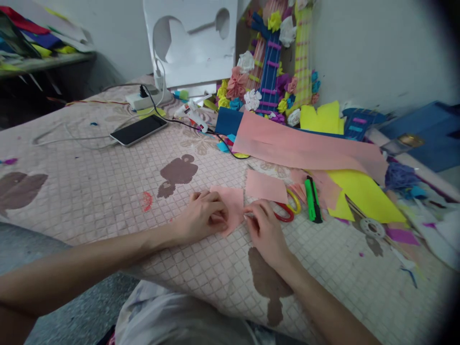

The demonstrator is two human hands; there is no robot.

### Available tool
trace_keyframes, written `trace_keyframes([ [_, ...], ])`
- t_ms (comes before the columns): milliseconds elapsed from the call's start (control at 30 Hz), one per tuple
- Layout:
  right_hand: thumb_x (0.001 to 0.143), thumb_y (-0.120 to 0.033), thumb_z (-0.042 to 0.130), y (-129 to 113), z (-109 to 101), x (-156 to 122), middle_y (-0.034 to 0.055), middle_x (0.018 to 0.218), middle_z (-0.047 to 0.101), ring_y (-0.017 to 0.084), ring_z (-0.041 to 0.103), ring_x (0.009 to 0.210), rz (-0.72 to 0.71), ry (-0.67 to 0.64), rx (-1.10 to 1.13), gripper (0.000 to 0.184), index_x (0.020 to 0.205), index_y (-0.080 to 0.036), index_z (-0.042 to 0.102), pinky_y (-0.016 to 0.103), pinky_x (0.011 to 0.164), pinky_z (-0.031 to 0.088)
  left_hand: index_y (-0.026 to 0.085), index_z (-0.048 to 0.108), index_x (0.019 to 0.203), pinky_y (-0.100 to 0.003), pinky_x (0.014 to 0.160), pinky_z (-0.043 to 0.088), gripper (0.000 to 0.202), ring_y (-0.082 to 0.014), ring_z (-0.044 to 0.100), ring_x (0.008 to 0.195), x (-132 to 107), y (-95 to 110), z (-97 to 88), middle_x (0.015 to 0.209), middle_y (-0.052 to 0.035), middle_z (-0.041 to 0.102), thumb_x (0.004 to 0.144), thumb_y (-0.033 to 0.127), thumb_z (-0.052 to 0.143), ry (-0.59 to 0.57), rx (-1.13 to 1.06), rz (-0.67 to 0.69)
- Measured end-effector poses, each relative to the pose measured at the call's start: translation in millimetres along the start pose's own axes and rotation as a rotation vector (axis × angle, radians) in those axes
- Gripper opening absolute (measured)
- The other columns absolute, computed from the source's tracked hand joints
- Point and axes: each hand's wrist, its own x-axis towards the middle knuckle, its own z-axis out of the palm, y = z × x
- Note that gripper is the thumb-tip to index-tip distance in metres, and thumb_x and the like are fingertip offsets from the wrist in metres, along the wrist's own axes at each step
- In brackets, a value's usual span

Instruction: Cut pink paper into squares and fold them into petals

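Observation:
A small square of pink paper [234,203] lies on the patterned tablecloth in front of me. My left hand [204,216] rests over its left side with the fingers curled in on the paper. At the right edge of the same square, my right hand [265,227] pinches with thumb and forefinger. A second pink paper piece [266,186] lies just beyond my right hand, partly over scissors whose red and yellow handles [285,213] stick out. Right of the scissors is a green box cutter [312,199].
A long pink sheet [305,143] and yellow paper [370,194] lie at the right. Farther back are a white glue gun [194,115], a phone [139,130] and a power strip [147,98] with cables. Decorated paper guitars [270,72] lean against the wall beside white foam packaging [194,62].

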Motion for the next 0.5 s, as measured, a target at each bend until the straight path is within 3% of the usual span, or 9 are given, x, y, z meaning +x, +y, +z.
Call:
trace_keyframes([
  [200, 0.09, -0.025, 0.048, -11, -6, -10, 0.0056, 0.101, 0.057, 0.016, 0.059, 0.085, -0.285, -0.334, 0.123, 0.017, 0.1, -0.022, 0.063, 0.029, 0.071, 0.051, 0.022, 0.064, 0.089, -0.039, 0.081, 0.03, 0.015, -0.0217, 0.05, 0.093, -1, -1, 1.7, 0.093, -0.0021, 0.058, 0.075, 0.027, 0.065, -0.001, 0.026, -0.009],
  [367, 0.094, -0.025, 0.043, -7, -5, -13, 0.0077, 0.104, 0.06, 0.016, 0.06, 0.087, -0.328, -0.384, 0.096, 0.029, 0.117, -0.019, 0.06, 0.031, 0.072, 0.053, 0.019, 0.063, 0.083, -0.039, 0.081, 0.032, 0.006, -0.021, 0.051, 0.092, 0, -3, 2.0, 0.092, -0.0026, 0.059, 0.079, 0.024, 0.061, -0.011, 0.025, 0.005],
  [500, 0.094, -0.025, 0.043, -6, -6, -13, 0.0076, 0.103, 0.061, 0.016, 0.06, 0.085, -0.331, -0.377, 0.084, 0.03, 0.117, -0.018, 0.061, 0.031, 0.073, 0.053, 0.018, 0.062, 0.089, -0.037, 0.085, 0.038, 0.012, -0.0187, 0.052, 0.094, 0, -18, -8.4, 0.095, -0.0043, 0.059, 0.085, 0.017, 0.051, 0.005, -0.039, 0.114],
])
